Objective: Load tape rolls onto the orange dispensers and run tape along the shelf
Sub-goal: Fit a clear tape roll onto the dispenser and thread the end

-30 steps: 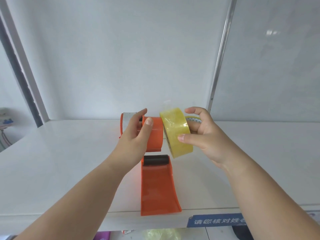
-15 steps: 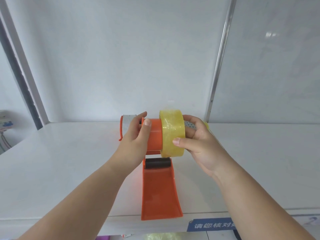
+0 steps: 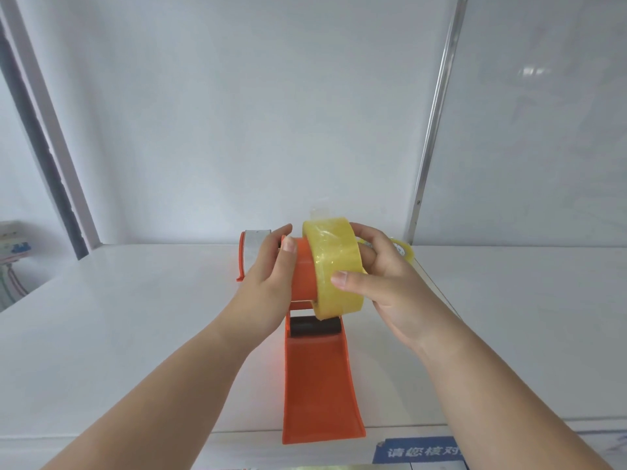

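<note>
An orange tape dispenser (image 3: 319, 385) stands on the white shelf (image 3: 118, 320), its handle pointing toward me and a black roller just below the hub. My left hand (image 3: 268, 276) grips the dispenser's orange hub from the left. My right hand (image 3: 376, 279) holds a yellow tape roll (image 3: 334, 262) pushed partly onto the hub's right end. A loose clear tape end sticks up from the roll. A second orange dispenser (image 3: 249, 252) with a silvery face stands behind my left hand. Another yellow tape roll (image 3: 403, 249) peeks out behind my right hand.
The white back wall rises directly behind the shelf, with a metal upright strip (image 3: 431, 130) at right. A blue label with white characters (image 3: 420, 449) hangs on the shelf's front edge. An electrical box (image 3: 13, 245) sits far left beyond the shelf.
My right hand has brought the yellow roll leftward from beside the dispenser onto the orange hub and straightened it. My left hand has kept its grip on the hub.
</note>
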Tool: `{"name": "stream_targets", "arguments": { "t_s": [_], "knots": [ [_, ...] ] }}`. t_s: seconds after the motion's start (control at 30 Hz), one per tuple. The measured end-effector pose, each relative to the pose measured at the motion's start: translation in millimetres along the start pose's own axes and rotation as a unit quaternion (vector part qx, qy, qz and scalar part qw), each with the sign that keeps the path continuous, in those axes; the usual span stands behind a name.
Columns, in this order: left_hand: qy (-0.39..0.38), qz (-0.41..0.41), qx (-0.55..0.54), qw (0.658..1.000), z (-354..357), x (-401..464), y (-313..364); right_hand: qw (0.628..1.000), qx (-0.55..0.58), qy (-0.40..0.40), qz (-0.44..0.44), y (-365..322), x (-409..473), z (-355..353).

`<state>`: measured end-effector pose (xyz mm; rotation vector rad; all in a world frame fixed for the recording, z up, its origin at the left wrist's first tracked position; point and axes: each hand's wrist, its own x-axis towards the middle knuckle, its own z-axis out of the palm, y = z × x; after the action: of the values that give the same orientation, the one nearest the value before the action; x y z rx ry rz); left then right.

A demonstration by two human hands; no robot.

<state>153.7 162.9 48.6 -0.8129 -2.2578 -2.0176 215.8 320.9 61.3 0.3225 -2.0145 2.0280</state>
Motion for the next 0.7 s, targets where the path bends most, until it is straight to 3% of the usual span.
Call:
{"name": "stream_targets", "arguments": {
  "t_s": [0.17,0.3,0.53,0.7],
  "knots": [
    [0.013,0.0,-0.004,1.0,-1,0,0,0.998,-0.037,-0.059,0.003,4,-2,1],
    [0.013,0.013,-0.007,1.0,0,2,-4,0.987,-0.132,-0.092,-0.022,-3,-3,5],
    [0.011,0.03,0.003,0.999,0,-3,3,0.962,-0.262,-0.068,-0.013,-6,3,5],
    [-0.024,-0.001,-0.016,1.0,0,-3,1,0.968,-0.242,-0.073,-0.004,-1,6,2]
  ]
}}
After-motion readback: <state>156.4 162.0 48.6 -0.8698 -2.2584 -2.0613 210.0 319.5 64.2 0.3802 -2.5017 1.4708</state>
